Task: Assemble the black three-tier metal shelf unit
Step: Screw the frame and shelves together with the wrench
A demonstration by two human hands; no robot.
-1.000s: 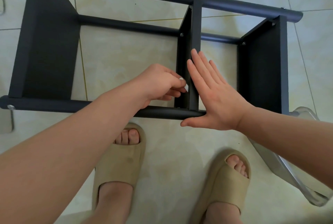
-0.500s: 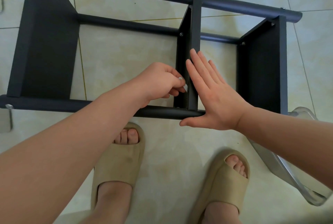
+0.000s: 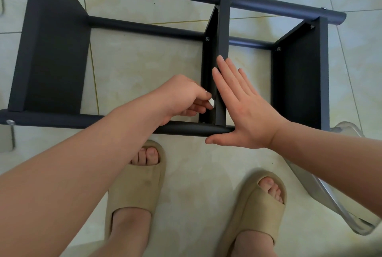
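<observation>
Head view: our shelf unit [image 3: 53, 50] lies on its side on the tiled floor [image 3: 144, 66]. Our left hand [image 3: 182, 95] pinches a small pale piece [image 3: 211, 102], perhaps a key, at the middle shelf [image 3: 224, 35] by the front pole [image 3: 62, 119]. Our right hand [image 3: 246, 112], fingers straight, braces the shelf's other face. We are likely fastening this corner; next we turn steadily, holding the shelf square.

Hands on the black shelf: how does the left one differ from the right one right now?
The left hand is curled, the right hand flat with straight fingers. The left hand pinches a small pale piece; the right hand holds nothing. The left hand is left of the middle panel, the right hand against its right side. Both are at the panel's near end.
</observation>
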